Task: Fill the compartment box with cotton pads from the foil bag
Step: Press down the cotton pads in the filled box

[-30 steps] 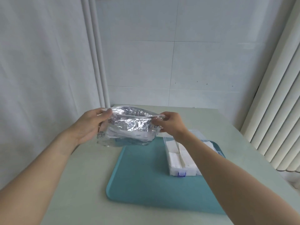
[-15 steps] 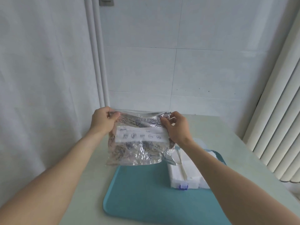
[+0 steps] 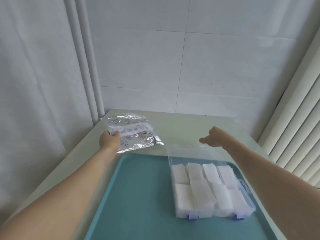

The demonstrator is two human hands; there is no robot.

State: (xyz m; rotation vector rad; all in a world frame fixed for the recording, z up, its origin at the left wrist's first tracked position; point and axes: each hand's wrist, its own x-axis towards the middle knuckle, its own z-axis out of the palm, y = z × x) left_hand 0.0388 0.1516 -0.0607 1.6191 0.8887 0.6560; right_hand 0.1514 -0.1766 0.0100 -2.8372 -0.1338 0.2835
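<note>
My left hand (image 3: 110,139) grips the near left edge of the silver foil bag (image 3: 136,134), which lies flat at the table's back left, beyond the tray. The clear compartment box (image 3: 245,189) sits on the right half of the teal tray (image 3: 138,196); its compartments hold white cotton pads (image 3: 202,189) and its transparent lid (image 3: 192,153) lies open toward the wall. My right hand (image 3: 212,139) hovers over the far edge of that lid, fingers loosely curled, holding nothing; whether it touches the lid is unclear.
The pale green table (image 3: 190,123) stands against a white tiled wall. A white curtain and pipes (image 3: 86,66) run along the left, and vertical blinds (image 3: 294,127) hang on the right. Two blue latches (image 3: 193,217) face me on the box's front.
Both hands held the foil bag up by its top edge. Now the bag is down at the back left in the left hand alone, and the right hand has moved over the box lid.
</note>
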